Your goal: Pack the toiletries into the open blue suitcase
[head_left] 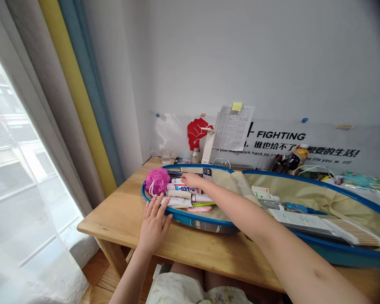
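An open blue-rimmed case (190, 217) with a tan lining lies across the wooden table (120, 219). Its left half holds several toiletry tubes (183, 193) and a pink bath pouf (157, 180). My left hand (153, 226) lies flat on the table with fingers apart, its fingertips touching the case's blue rim. My right hand (191, 179) reaches across into the left half, fingers curled down onto the tubes; what it grips, if anything, is hidden.
The case's right half holds a white box (296, 219), a blue-handled item (296, 207) and wooden sticks (357, 234). A glass (166, 155), a small bottle (195, 155) and clutter (291, 162) stand along the wall. Curtains and a window are at left.
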Available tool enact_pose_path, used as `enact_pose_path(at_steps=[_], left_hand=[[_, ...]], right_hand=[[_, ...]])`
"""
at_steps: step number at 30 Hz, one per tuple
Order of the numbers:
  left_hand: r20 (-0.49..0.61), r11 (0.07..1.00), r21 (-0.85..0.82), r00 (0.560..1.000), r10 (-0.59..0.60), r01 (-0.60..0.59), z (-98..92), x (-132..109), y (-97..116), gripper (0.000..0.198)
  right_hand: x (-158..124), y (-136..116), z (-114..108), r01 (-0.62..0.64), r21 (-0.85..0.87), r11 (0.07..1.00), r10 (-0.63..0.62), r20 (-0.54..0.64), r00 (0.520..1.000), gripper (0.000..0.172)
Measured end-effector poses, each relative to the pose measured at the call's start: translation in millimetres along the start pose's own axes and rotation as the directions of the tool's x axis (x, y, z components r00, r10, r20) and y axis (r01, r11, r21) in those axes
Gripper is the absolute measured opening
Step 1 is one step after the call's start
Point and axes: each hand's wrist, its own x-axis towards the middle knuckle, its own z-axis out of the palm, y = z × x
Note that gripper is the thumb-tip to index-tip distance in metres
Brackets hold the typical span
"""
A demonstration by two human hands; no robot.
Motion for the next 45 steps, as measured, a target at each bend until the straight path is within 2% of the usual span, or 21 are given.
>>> enact_pose_path(at_steps=[9,12,14,16,19,22,24,28,30,33,39,45], left_hand=[[-0.003,1.000,0.000,1.000,0.012,-0.012,0.8,0,0,0.052],[-0.013,1.000,0.000,1.000,0.011,-0.011,0.4,0,0,0.052],[-0.011,1.000,-0.002,1.000,0.009,-0.009,0.3,0,0,0.052],[-0.009,1.000,-0.004,1.000,0.007,-0.007,0.7,-1,0,0.052],[-0.020,1.000,-0.009,1.000,0.011,-0.011,1.6,-1,-1,0.052],[-0.025,1.000,-0.019,1.000,0.013,-0.014,2.0,-1,-1,0.052],[-0.020,1.000,-0.024,1.000,0.006,-0.007,1.8,-1,-1,0.053],[-0.018,1.000,-0.025,1.000,0.007,-0.007,1.2,-1,-1,0.053],[-0.025,1.000,-0.027,1.000,0.011,-0.012,1.2,-1,-1,0.053],[-0.032,0.999,-0.032,0.999,0.012,-0.013,2.2,0,0,0.054],[-0.028,0.999,-0.034,0.999,0.019,-0.020,3.1,-1,-1,0.054],[-0.024,0.999,-0.050,1.000,0.003,-0.004,1.1,0,1,0.054]], right_hand=[[-3,2,0,0.083,0.035,0.996,-0.084,0.023,0.996,0.034],[-5,5,-7,0.086,0.050,0.995,-0.084,-0.027,0.996,0.036],[-7,15,-20,0.068,0.063,0.996,-0.063,-0.079,0.995,0.033],[-13,34,-39,0.034,0.079,0.996,-0.024,-0.125,0.992,0.030],[-32,80,-74,-0.058,0.105,0.993,0.075,-0.169,0.983,0.034],[-66,137,-100,-0.172,0.113,0.979,0.190,-0.176,0.966,0.037],[-94,173,-106,-0.240,0.100,0.966,0.253,-0.143,0.957,0.035],[-147,223,-91,-0.340,0.047,0.939,0.339,0.030,0.940,0.022],[-166,238,-78,-0.368,0.024,0.930,0.363,0.102,0.926,0.018],[-183,253,-65,-0.390,0.009,0.921,0.384,0.156,0.910,0.024],[-198,262,-55,-0.386,0.058,0.921,0.344,0.346,0.873,0.050],[-201,255,-47,-0.383,0.103,0.918,0.326,0.352,0.877,0.049]])
